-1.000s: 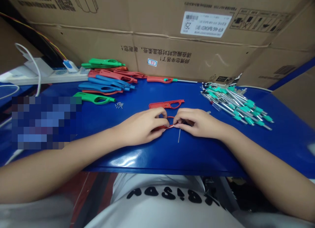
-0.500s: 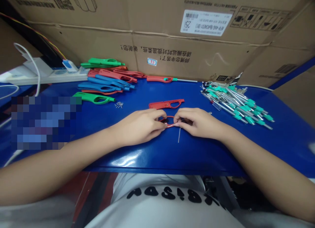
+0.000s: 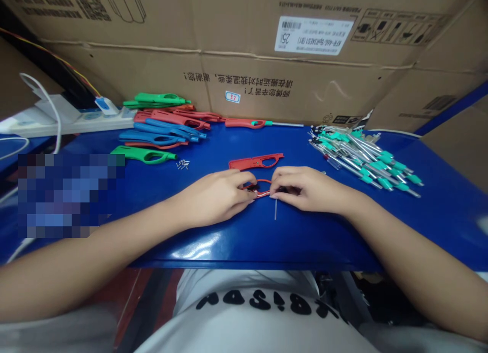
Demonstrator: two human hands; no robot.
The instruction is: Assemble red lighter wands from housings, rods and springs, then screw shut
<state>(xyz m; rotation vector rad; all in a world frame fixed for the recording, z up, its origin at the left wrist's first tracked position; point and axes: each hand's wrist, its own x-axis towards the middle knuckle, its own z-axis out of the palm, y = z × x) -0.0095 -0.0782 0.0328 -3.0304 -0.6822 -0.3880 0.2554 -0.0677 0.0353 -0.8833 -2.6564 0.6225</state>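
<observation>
Between my hands lies a red lighter casing half [image 3: 263, 194], largely covered by my fingers; its trigger loop shows in the gap. My left hand [image 3: 224, 195] grips its left part with closed fingers. On its right end my right hand [image 3: 299, 188] pinches, thumb and fingers together, and what sits inside that pinch is hidden. A thin clear tube [image 3: 275, 209] sticks out below the right fingertips, toward the table's front edge. Just beyond my hands another red casing half [image 3: 257, 162] rests on the blue table.
Green, red and blue casing halves [image 3: 156, 131] are piled at back left, with small screws [image 3: 183, 164] beside them. An assembled red lighter [image 3: 263, 123] lies by the cardboard box [image 3: 244, 63]. Metal lighter tubes with green parts [image 3: 366, 159] are heaped at right. A power strip [image 3: 76, 120] stands far left.
The view has shifted slightly. Both hands stay on the red casing half, and my right fingers have moved a little at its right end.
</observation>
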